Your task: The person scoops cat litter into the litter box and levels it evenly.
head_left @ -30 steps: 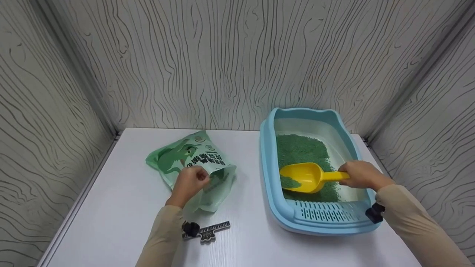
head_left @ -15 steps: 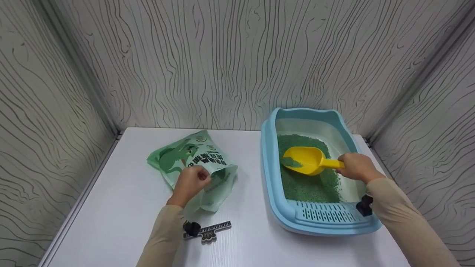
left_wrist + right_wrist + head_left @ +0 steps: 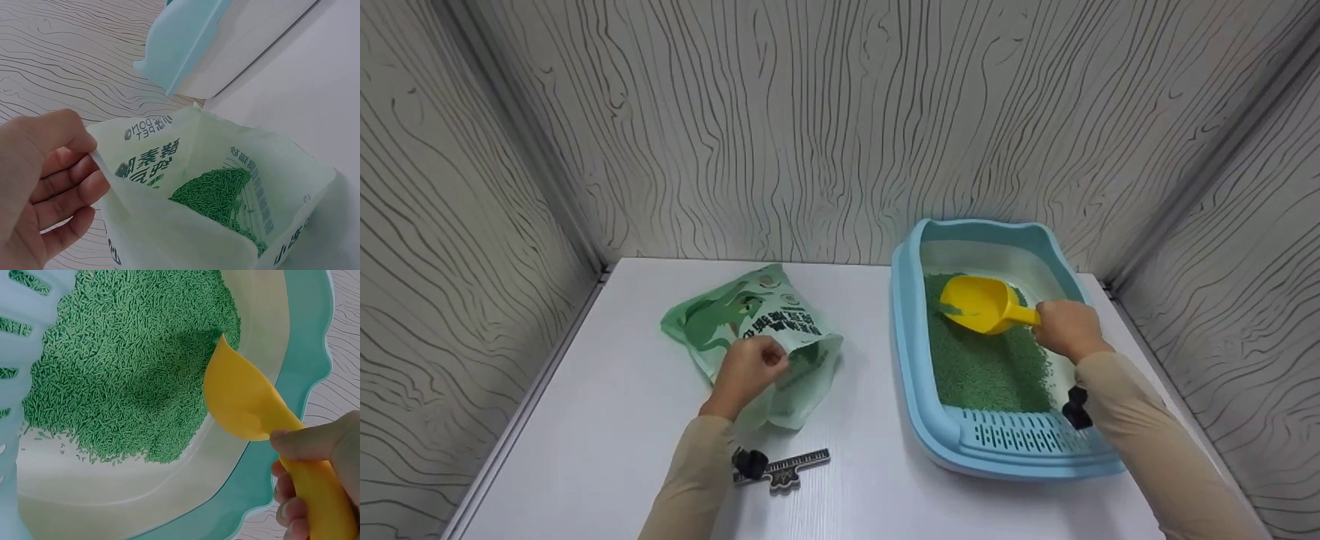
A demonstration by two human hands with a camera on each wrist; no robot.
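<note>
My right hand (image 3: 1067, 328) grips the handle of a yellow scoop (image 3: 979, 301), held over the far part of a blue litter box (image 3: 913, 360). A little green pellet litter lies in the scoop. More green litter (image 3: 140, 371) covers much of the box floor, as the right wrist view shows. On the left, my left hand (image 3: 748, 373) pinches the rim of an open litter bag (image 3: 799, 394) between thumb and fingers. Inside the bag, green pellets (image 3: 214, 194) are visible in the left wrist view.
A small dark ruler-like piece (image 3: 791, 466) lies on the white table (image 3: 585, 420) near my left wrist, partly hidden by the wrist camera. Wood-patterned panels (image 3: 780, 135) stand behind and at both sides. The box's slotted ledge (image 3: 1027, 433) faces me.
My right hand has moved the scoop away from me, toward the far end of the litter box, and the litter in it has dwindled. The left hand stays at the bag's rim.
</note>
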